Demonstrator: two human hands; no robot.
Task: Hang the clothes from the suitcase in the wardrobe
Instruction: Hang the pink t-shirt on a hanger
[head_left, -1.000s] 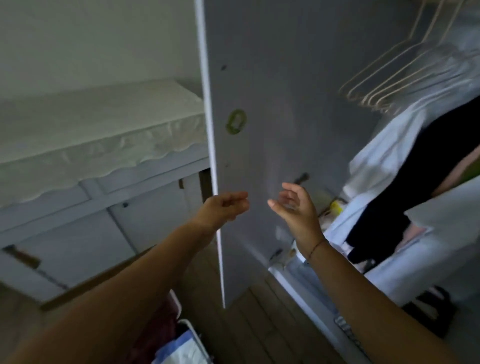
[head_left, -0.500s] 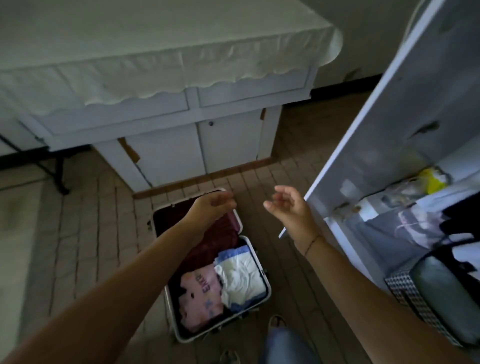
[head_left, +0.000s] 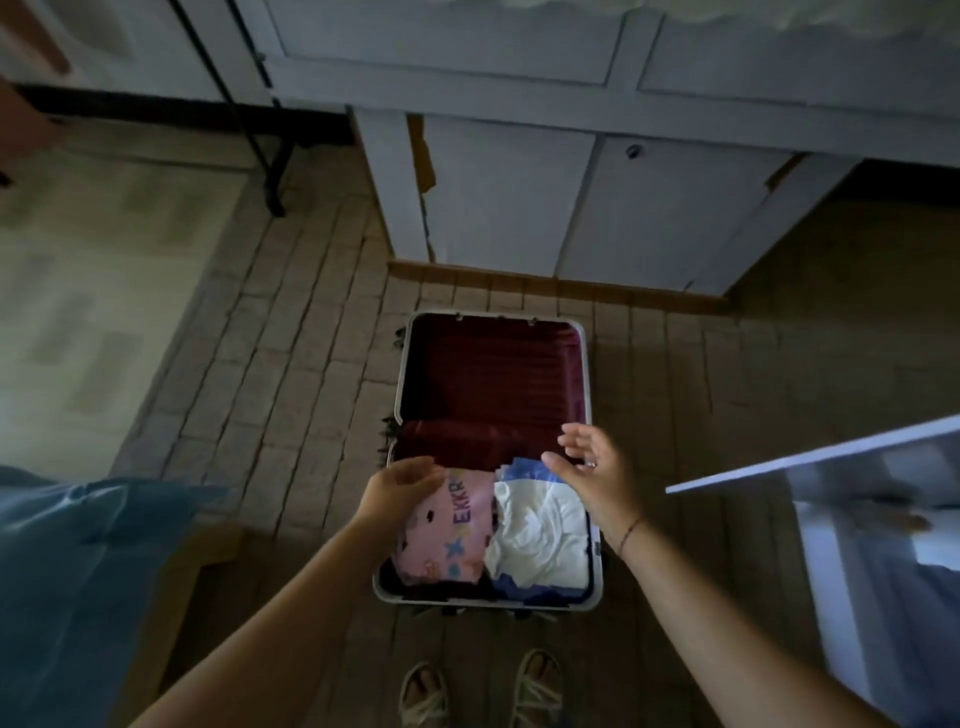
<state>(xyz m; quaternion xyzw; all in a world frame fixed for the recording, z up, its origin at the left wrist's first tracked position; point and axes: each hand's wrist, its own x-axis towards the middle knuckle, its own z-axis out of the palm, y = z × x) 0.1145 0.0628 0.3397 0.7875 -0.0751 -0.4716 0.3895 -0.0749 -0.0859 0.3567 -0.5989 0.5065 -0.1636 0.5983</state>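
Note:
An open suitcase (head_left: 582, 364) with a dark red lining lies on the floor below me. Its near half holds a folded pink garment (head_left: 447, 535) with coloured letters and a white and blue garment (head_left: 540, 530) beside it. My left hand (head_left: 397, 491) hovers over the pink garment's far left corner, fingers relaxed and holding nothing. Over the far edge of the white garment, my right hand (head_left: 592, 475) is spread open and empty. The wardrobe door (head_left: 810, 457) juts in at the right edge.
A white cabinet (head_left: 519, 197) with doors stands just beyond the suitcase. A blue plastic-covered object (head_left: 78, 571) sits at the left. Black table legs (head_left: 260, 130) stand at the upper left. My sandalled feet (head_left: 478, 686) are on the tiled floor near the suitcase.
My view has swung from the wardrobe down to the suitcase. Both hands have dropped from in front of the wardrobe door to just above the clothes in the suitcase.

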